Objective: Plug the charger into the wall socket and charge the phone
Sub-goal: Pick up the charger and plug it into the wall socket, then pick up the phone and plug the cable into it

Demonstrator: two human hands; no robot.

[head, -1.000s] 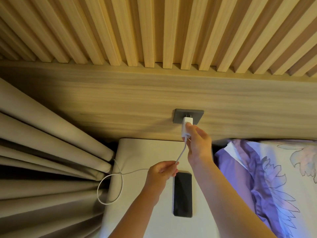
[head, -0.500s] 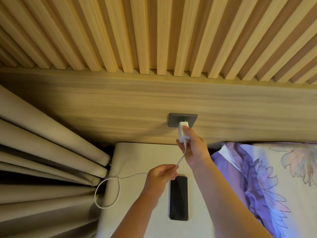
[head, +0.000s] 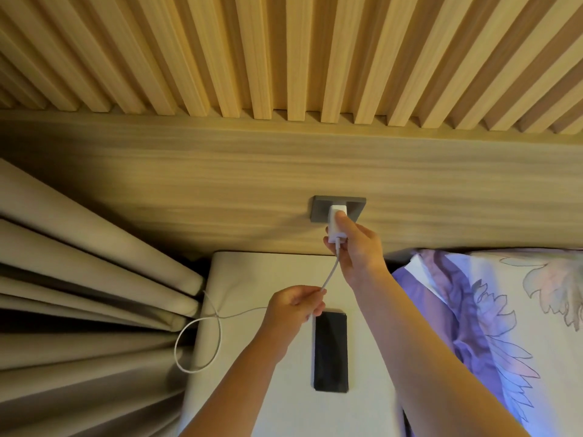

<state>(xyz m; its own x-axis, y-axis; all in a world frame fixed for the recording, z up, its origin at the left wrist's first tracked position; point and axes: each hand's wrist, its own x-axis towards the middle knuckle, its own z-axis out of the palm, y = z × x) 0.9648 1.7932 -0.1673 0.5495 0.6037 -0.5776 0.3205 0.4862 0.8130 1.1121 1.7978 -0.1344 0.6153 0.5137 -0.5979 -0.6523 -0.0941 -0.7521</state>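
A grey wall socket (head: 320, 211) is set in the wooden headboard panel. The white charger (head: 336, 220) sits flush against its face, gripped by my right hand (head: 359, 250). Its white cable (head: 331, 272) runs down into my left hand (head: 295, 307), which pinches it, then loops off to the left over the cushion's edge. The black phone (head: 330, 351) lies face up on the white cushion (head: 252, 279), just right of my left wrist. No cable end is seen at the phone.
Beige curtain folds (head: 79, 279) hang at the left, and the cable loop (head: 197, 345) dangles against them. A purple flowered pillow (head: 504, 310) lies at the right. Vertical wooden slats (head: 284, 58) cover the wall above the panel.
The charger's prongs showed a gap at the socket one second ago; now the charger's body meets the socket face. My left hand keeps its hold on the cable.
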